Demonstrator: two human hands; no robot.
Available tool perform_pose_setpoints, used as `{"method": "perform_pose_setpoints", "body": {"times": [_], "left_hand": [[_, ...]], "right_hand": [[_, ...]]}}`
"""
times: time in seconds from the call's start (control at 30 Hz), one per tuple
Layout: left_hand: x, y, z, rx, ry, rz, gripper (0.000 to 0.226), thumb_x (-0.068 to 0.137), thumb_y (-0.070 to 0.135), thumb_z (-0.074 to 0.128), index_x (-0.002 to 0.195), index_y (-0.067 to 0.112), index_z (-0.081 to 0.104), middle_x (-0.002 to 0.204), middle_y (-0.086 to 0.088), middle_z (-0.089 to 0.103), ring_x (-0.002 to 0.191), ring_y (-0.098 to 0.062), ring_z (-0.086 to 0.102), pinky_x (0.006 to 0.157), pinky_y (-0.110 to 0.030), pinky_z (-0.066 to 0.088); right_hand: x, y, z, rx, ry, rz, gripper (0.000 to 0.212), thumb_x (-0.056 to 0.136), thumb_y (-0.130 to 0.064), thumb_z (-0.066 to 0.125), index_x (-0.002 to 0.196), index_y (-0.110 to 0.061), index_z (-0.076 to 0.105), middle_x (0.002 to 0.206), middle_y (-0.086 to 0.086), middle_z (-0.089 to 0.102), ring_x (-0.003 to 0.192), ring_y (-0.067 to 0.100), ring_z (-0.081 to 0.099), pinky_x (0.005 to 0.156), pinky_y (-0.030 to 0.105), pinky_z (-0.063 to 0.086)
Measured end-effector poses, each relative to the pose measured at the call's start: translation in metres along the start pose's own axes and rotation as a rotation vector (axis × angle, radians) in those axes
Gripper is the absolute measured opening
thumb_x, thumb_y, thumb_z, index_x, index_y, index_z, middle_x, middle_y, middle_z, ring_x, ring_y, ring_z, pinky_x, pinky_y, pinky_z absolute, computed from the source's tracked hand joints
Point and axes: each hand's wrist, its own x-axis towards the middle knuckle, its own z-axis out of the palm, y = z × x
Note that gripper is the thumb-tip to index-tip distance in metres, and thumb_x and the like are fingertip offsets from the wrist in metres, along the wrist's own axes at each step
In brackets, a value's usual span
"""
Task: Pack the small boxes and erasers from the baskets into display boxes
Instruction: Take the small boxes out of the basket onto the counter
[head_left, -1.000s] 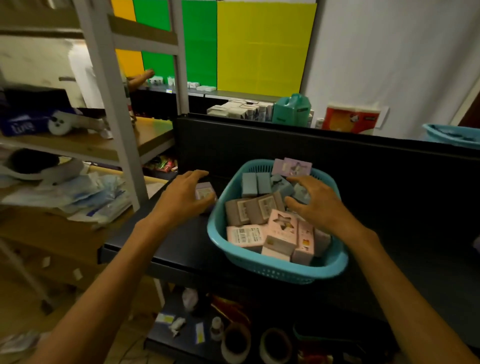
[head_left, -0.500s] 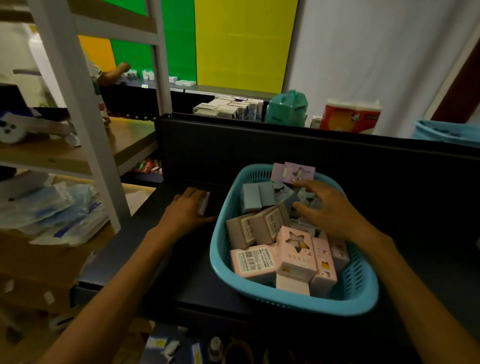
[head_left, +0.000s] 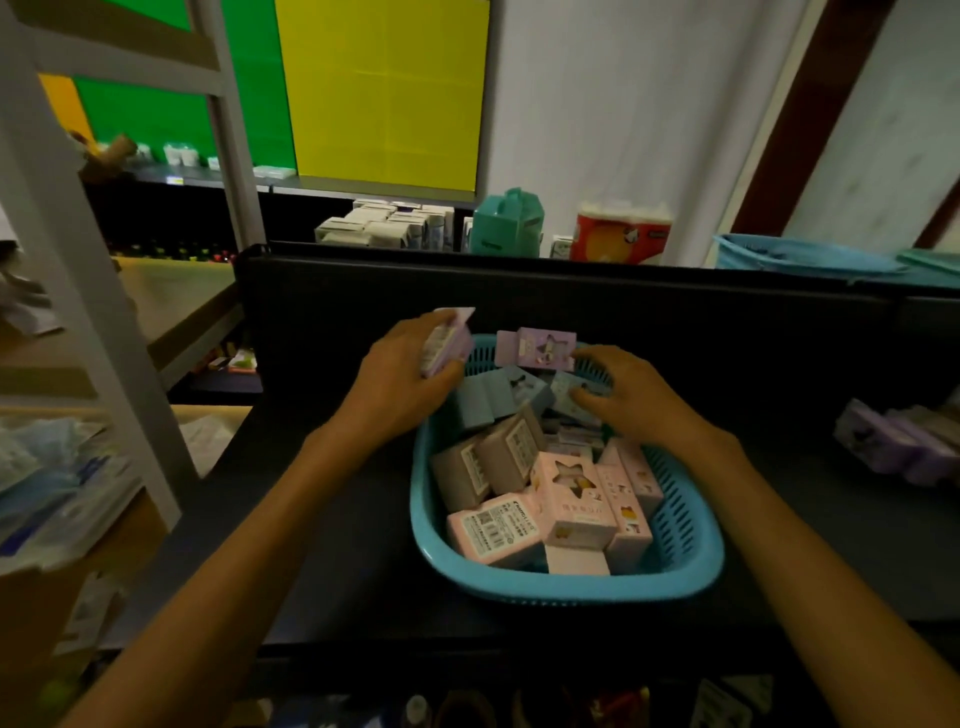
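Observation:
A turquoise basket (head_left: 691, 551) on the black table holds several small boxes: pink ones (head_left: 574, 499) in front, grey-brown ones (head_left: 493, 457) in the middle, blue-grey ones (head_left: 483, 405) behind. My left hand (head_left: 400, 384) grips a small lilac box (head_left: 447, 340) above the basket's far left rim. A second lilac box with a star window (head_left: 535, 349) stands at the far rim. My right hand (head_left: 634, 395) reaches into the back of the basket, its fingertips touching that box and a pale blue box (head_left: 566, 389); whether they grip it is unclear.
A row of lilac boxes (head_left: 898, 441) lies on the table at right. A black back panel (head_left: 571, 306) rises behind the basket. A white shelf post (head_left: 88, 291) and packets stand at left. Another blue basket (head_left: 800, 257), white boxes and a teal container lie beyond.
My left hand has lifted from the table left of the basket, carrying the lilac box up to the far left rim. My right hand slid toward the far rim. The camera tilted down.

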Motion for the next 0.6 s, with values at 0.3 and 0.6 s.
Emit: {"method": "perform_pose_setpoints", "body": {"times": [0.3,0.6], "left_hand": [[0.025,0.023,0.033,0.240,-0.151,-0.036,0.068,0.083,0.051,0.059,0.141,0.046,0.023,0.137,-0.002,0.039,0.113,-0.025,0.051,0.090,-0.042,0.049],[0.022,0.025,0.033,0.247,-0.250,-0.106,0.110,0.057,0.046,0.084,0.138,0.055,0.011,0.127,-0.002,0.043,0.112,-0.025,0.049,0.093,-0.045,0.047]], "right_hand": [[0.028,0.019,-0.002,-0.059,-0.046,0.059,0.063,0.086,-0.030,0.067,0.140,-0.023,0.037,0.140,0.005,0.042,0.125,0.022,0.041,0.100,0.034,0.038],[0.021,0.023,-0.002,-0.328,-0.203,-0.027,0.074,0.078,-0.050,0.067,0.140,-0.027,0.034,0.135,0.005,0.051,0.117,0.027,0.049,0.096,0.030,0.037]]}}
